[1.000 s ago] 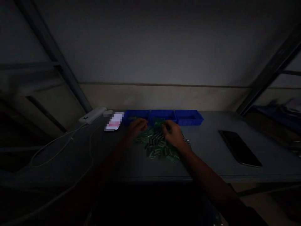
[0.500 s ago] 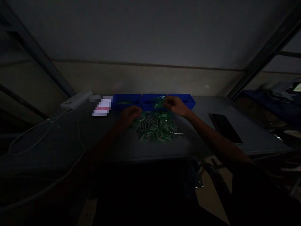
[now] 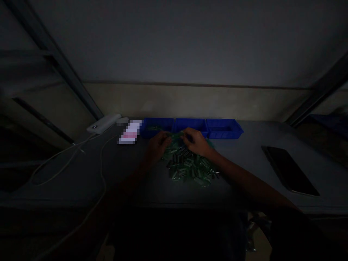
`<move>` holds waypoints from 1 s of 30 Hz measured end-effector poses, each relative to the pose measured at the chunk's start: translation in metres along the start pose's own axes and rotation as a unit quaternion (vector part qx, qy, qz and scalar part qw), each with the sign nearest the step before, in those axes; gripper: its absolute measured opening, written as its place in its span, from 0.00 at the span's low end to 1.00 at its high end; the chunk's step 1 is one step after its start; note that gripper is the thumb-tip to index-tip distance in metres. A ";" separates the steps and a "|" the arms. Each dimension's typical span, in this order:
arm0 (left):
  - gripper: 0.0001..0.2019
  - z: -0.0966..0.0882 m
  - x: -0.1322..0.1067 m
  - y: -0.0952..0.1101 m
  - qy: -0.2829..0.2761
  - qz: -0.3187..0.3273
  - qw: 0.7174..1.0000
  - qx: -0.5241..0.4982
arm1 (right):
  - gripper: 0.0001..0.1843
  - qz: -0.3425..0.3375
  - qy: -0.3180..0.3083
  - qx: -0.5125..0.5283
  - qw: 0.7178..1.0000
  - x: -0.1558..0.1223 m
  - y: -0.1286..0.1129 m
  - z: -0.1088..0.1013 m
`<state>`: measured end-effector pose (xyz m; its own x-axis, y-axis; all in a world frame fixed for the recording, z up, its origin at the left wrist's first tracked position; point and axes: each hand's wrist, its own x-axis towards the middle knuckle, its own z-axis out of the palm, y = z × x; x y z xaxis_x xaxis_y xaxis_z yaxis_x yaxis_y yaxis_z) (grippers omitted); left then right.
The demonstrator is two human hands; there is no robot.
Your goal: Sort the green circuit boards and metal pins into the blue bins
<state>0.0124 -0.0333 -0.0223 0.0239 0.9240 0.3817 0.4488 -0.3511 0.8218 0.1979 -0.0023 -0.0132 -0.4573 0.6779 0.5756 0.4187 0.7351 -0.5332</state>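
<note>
The scene is very dark. A pile of small green and dark cylindrical parts (image 3: pixel 190 168) lies on the grey table (image 3: pixel 239 163). My left hand (image 3: pixel 157 145) rests at the pile's far left edge, fingers curled. My right hand (image 3: pixel 196 140) sits at the pile's far side, just in front of the middle blue bin (image 3: pixel 190 124), fingers bent down onto the parts. Whether either hand grips a part is too dim to make out. Three blue bins stand in a row behind the pile, the left bin (image 3: pixel 157 125) and the right bin (image 3: pixel 224 128) flanking the middle one.
A dark phone (image 3: pixel 289 169) lies flat at the right. At the back left sit a white power bank (image 3: pixel 103 123) with white cables (image 3: pixel 101 159) trailing over the table, and a blurred pink-white card (image 3: pixel 129 132). Metal frame struts rise at both sides.
My right hand has come back from over the middle blue bin down to the far side of the pile. My left hand stays at the pile's left edge. The camera view shifted.
</note>
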 end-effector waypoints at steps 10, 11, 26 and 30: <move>0.11 0.001 -0.007 0.004 -0.012 -0.061 0.998 -0.014 | 0.10 -0.024 -0.042 -0.054 0.997 -0.016 -0.004 0.004; 0.11 0.000 -0.007 0.004 -0.013 -0.070 0.997 -0.013 | 0.10 -0.022 -0.047 -0.055 0.997 -0.016 -0.005 0.004; 0.08 -0.004 -0.014 0.009 -0.002 -0.102 0.995 0.005 | 0.05 0.003 -0.084 -0.030 0.996 -0.023 -0.020 0.012; 0.08 -0.004 -0.015 0.009 -0.013 -0.111 0.994 -0.006 | 0.06 0.010 -0.078 -0.019 0.997 -0.024 -0.020 0.011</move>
<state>0.0129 -0.0507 -0.0191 -0.0503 0.9824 0.1799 0.4357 -0.1405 0.8891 0.1915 -0.0331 -0.0230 -0.5637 0.6865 0.4593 0.4581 0.7225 -0.5178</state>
